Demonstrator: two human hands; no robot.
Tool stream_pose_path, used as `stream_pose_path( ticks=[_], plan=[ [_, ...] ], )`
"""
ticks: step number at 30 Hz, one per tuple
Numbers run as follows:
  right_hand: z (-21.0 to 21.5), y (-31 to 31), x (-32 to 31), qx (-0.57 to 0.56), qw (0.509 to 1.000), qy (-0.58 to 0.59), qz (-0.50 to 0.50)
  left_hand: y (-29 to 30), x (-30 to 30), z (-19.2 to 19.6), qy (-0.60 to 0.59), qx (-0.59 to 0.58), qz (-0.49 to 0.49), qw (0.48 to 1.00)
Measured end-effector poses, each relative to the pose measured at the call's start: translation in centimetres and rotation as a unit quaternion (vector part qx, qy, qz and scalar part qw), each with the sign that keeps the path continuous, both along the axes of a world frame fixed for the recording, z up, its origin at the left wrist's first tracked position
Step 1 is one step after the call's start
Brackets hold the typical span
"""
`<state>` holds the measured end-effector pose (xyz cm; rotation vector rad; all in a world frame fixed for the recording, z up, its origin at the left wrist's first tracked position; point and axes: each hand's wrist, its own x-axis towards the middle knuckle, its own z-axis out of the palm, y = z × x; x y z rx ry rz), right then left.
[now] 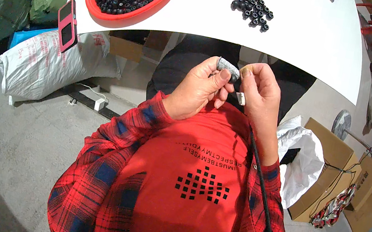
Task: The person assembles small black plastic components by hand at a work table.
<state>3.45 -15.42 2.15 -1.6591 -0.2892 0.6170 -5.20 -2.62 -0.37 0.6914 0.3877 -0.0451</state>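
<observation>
My left hand [200, 91] pinches a small grey, rough-looking piece [228, 67] between thumb and fingers, just below the white table's edge [303, 62]. My right hand [260, 91] is closed next to it, fingertips touching the same grey piece, with a small white part [241, 99] at its palm. A black cable [262, 188] runs down along my right forearm. On the table lie a red round tray [97, 7] full of small black rings and a loose pile of black rings [251, 6].
A pink phone [68, 25] overhangs the table's left edge. White and green sacks [41, 67] lie on the floor at left. Cardboard boxes [336, 161] and a white plastic bag [304, 160] stand at right. A power strip [95, 101] rests on the floor.
</observation>
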Motion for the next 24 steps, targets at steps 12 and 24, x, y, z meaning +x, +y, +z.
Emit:
stream_pose_path(
  ticks=[12,24],
  plan=[
    [0.6,0.0,-0.6,0.037,0.994,-0.052,0.089,0.6,0.2,-1.5,-0.009,-0.127,0.002,0.992],
    [0.0,0.0,-0.6,0.005,0.982,-0.165,0.087,0.4,0.3,-0.3,0.009,-0.092,-0.032,0.995]
  ],
)
